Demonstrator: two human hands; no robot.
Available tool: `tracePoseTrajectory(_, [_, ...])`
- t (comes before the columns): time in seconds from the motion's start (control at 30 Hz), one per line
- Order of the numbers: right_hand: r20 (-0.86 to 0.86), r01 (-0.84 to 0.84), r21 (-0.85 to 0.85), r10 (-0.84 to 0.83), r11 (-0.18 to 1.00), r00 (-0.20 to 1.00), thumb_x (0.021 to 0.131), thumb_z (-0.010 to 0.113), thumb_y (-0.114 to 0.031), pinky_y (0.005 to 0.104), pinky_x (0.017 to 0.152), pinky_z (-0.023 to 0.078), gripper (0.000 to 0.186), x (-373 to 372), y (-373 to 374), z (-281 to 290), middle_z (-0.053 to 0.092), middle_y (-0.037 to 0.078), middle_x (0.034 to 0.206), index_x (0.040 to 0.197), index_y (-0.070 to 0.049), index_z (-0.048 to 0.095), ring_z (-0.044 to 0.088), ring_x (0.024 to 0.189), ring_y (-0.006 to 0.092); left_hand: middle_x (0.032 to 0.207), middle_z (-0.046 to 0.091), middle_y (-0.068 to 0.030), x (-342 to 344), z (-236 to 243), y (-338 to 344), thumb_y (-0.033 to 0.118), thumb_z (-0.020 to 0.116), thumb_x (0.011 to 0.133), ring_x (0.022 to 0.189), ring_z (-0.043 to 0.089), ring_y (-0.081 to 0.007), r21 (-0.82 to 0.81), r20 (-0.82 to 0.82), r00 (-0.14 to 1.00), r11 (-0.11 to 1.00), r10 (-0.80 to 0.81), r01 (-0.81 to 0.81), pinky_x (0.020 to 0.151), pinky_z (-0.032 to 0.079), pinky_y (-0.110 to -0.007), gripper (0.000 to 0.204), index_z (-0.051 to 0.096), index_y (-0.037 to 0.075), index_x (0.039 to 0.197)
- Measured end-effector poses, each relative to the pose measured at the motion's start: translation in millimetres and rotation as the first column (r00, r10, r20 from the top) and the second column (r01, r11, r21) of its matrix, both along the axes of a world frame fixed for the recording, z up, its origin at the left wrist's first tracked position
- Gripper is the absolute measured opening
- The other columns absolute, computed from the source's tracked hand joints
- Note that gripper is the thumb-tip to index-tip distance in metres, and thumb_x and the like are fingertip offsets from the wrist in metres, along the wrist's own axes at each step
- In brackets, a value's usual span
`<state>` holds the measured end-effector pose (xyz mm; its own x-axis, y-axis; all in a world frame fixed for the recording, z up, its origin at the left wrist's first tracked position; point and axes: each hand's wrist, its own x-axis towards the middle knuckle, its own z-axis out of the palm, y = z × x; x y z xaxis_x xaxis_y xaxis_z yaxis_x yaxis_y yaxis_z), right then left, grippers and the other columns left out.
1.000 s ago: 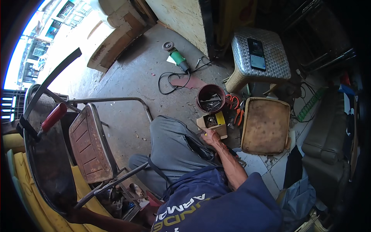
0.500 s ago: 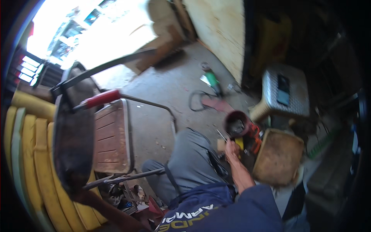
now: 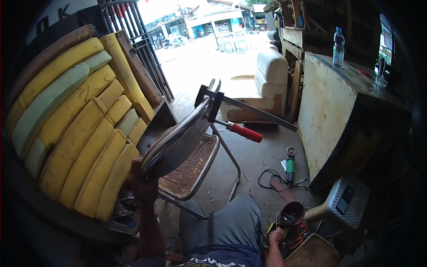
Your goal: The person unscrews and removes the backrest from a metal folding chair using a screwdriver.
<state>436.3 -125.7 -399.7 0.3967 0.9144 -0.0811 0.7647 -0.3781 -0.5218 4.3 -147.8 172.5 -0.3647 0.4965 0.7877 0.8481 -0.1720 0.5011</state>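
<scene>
A metal chair's rounded backrest [image 3: 180, 149] rises in front of me, edge toward me. My left hand [image 3: 144, 175] is closed round its near end. A bar clamp [image 3: 247, 132] with a red handle grips the far end of the backrest, its long bar slanting away to the right. Below it lies the chair's rusty brown seat [image 3: 198, 165]. Low on the right, my right hand [image 3: 275, 236] is closed on a thin metal rod [image 3: 277, 218] that sticks up from the fingers; its lower part is hidden. That hand is beside a dark red bucket [image 3: 300, 209] with metal pieces inside.
Yellow and green foam pads [image 3: 84, 160] are stacked on the left. A green angle grinder [image 3: 290, 170] with its cord lies on the floor. A patterned stool [image 3: 356, 202] carries a phone. Further back stand a torn armchair [image 3: 272, 73] and a pale cabinet [image 3: 327, 111] with a bottle.
My view has swung up and to the left, bringing the street and armchair into sight. My left hand still grips the backrest; my right hand is still by the bucket with the rod.
</scene>
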Motion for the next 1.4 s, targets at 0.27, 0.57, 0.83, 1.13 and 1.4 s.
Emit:
tracePoseTrajectory(0.27, [-0.251, 0.043, 0.249, 0.022, 0.968, 0.968, 0.083, 0.067, -0.015, 0.0431, 0.069, 0.052, 0.02, -61.2, -13.1, 185.4, 0.069, 0.018, 0.086, 0.094, 0.001, 0.064, 0.068, 0.078, 0.0337, 0.136, 0.041, -0.0221, 66.4, -75.5, -20.5, 0.02, 0.066, 0.09, 0.128, 0.039, -0.0394, 0.266, -0.331, 0.897, 0.941, 0.294, -0.21, 0.105, 0.034, -0.052, 0.055, 0.04, 0.001, 0.135])
tracePoseTrajectory(0.57, [-0.759, -0.345, 0.343, 0.474, 0.874, 0.446, 0.086, 0.075, -0.016, 0.0257, 0.044, 0.044, 0.019, -165.0, -17.4, 421.2, 0.065, 0.007, 0.075, 0.091, -0.002, 0.062, 0.058, 0.052, 0.0077, 0.117, 0.067, -0.0146, 108.7, -137.4, -13.2, 0.021, 0.061, 0.098, 0.109, 0.063, -0.0211, -0.137, 0.966, 0.228, 0.507, -0.122, 0.851, 0.094, 0.048, -0.033, 0.04, 0.054, -0.001, 0.131])
tracePoseTrajectory(0.83, [-0.998, -0.142, 0.021, 0.03, 0.99, 0.061, 0.084, 0.076, -0.01, 0.0288, 0.054, 0.051, 0.038, -168.8, 6.8, 364.3, 0.059, 0.007, 0.084, 0.111, -0.003, 0.049, 0.06, 0.058, 0.0155, 0.097, 0.071, -0.0145, 69.1, -89.2, 7.2, 0.022, 0.062, 0.097, 0.087, 0.071, -0.0243, 0.175, 0.977, -0.003, 0.785, -0.215, 0.594, 0.071, 0.059, -0.033, 0.021, 0.062, 0.006, 0.11])
tracePoseTrajectory(1.13, [-0.904, -0.427, 0.294, 0.394, 0.855, 0.167, 0.092, 0.064, -0.009, 0.0359, 0.064, 0.055, 0.069, -150.6, -54.2, 423.6, 0.063, 0.01, 0.087, 0.151, -0.013, 0.029, 0.066, 0.071, 0.0224, 0.101, 0.07, -0.0113, 44.7, -83.7, 19.0, 0.011, 0.058, 0.098, 0.087, 0.07, -0.0225, 0.395, 0.918, -0.191, 0.765, -0.347, 0.508, 0.075, 0.061, -0.032, 0.021, 0.059, 0.005, 0.118])
tracePoseTrajectory(1.4, [-0.336, -0.426, 0.651, 0.741, 0.629, 0.581, 0.082, 0.072, -0.003, 0.0328, 0.065, 0.054, 0.045, -151.3, -65.2, 450.2, 0.069, 0.015, 0.086, 0.126, -0.005, 0.064, 0.069, 0.071, 0.0246, 0.1, 0.07, -0.0128, 45.1, -81.2, 16.6, 0.01, 0.06, 0.096, 0.095, 0.069, -0.0254, 0.435, 0.9, -0.244, 0.774, -0.361, 0.459, 0.082, 0.058, -0.033, 0.022, 0.061, 0.002, 0.117])
